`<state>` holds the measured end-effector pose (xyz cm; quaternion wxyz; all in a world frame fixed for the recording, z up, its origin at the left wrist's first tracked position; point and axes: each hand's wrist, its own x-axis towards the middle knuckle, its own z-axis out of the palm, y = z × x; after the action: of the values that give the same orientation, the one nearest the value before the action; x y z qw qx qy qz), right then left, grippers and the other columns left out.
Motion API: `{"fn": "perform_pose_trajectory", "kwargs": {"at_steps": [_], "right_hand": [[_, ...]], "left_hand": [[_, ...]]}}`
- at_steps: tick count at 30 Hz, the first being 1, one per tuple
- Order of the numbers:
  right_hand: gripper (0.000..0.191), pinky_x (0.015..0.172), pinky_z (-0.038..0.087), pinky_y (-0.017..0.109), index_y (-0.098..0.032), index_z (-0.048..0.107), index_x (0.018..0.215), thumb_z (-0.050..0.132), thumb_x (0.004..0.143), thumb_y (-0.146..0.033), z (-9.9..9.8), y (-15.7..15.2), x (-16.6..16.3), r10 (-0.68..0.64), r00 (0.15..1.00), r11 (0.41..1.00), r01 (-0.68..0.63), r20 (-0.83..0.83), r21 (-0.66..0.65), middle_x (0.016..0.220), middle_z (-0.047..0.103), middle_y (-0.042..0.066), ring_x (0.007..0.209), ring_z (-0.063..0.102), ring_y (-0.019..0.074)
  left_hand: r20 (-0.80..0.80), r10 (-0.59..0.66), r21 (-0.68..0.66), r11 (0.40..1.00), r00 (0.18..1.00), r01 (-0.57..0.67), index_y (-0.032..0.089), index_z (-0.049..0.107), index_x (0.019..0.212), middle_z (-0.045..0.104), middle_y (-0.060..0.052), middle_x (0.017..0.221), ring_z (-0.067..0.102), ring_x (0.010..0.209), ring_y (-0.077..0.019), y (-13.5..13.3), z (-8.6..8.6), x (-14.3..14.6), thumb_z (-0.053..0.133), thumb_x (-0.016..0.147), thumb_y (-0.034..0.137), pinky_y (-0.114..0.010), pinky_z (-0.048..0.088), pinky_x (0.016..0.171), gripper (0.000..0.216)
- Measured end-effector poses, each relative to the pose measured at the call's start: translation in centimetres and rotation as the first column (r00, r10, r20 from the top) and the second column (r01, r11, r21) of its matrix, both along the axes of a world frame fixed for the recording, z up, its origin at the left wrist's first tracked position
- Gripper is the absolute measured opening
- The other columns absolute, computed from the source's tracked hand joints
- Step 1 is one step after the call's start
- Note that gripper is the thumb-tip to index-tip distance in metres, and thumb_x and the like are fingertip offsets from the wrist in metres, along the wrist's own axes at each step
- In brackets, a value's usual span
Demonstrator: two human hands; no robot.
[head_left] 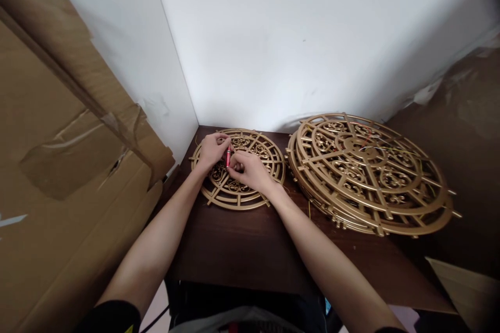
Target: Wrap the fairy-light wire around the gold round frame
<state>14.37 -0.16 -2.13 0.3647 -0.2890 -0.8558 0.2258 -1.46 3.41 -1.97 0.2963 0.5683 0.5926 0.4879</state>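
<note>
Fingers of the left hand (212, 150) and right hand (250, 170) pinch a small red tool (228, 156) over the gold disc (238, 169) at the bench's (234, 250) far-left corner. Judged risk: a slip scratching the fretwork; the stacked discs (371, 171) overhang the bench's right edge.

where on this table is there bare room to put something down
The widest bare patch of the dark table is the near strip, between the forearms, below the single gold disc. A thin gap runs between that disc and the stack of gold discs. The back is crowded: left hand and right hand pinch a red piece over the disc.
</note>
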Motion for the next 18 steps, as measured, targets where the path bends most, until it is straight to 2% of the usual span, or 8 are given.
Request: {"fn": "perform_pose_trajectory", "kwargs": {"at_steps": [7,13,18], "right_hand": [[0.015,0.065,0.039,0.023,-0.019,0.049,0.066,0.054,0.079,-0.014,-0.13,-0.07,0.10,-0.002,0.999,0.996,-0.003,0.049,0.090,0.078,0.053,0.000,0.071,0.050,0.0128],[0.015,0.065,0.040,0.024,-0.019,0.049,0.067,0.056,0.080,-0.015,-0.20,0.02,0.07,0.019,0.999,0.997,-0.022,0.041,0.075,0.080,0.052,0.001,0.070,0.051,0.0124],[0.015,0.064,0.039,0.023,-0.019,0.049,0.067,0.056,0.080,-0.015,-0.16,0.14,-0.03,0.007,1.000,0.998,-0.008,0.014,0.067,0.075,0.051,-0.001,0.067,0.050,0.0117]], "left_hand": [[-0.038,0.015,0.004,1.000,0.999,-0.015,0.012,0.067,0.081,0.069,-0.006,0.063,0.060,0.050,-0.0157,0.11,-0.10,-0.14,0.061,0.075,0.029,-0.025,0.048,0.052,0.020],[-0.086,0.031,-0.013,0.999,0.996,-0.032,0.011,0.069,0.085,0.070,-0.006,0.065,0.063,0.056,-0.0165,-0.18,0.27,0.01,0.058,0.077,0.030,-0.025,0.049,0.058,0.022],[-0.195,0.044,-0.032,0.998,0.980,-0.052,0.012,0.071,0.087,0.071,-0.006,0.069,0.066,0.064,-0.0176,-0.65,0.83,0.32,0.056,0.079,0.029,-0.024,0.049,0.065,0.024]]}}
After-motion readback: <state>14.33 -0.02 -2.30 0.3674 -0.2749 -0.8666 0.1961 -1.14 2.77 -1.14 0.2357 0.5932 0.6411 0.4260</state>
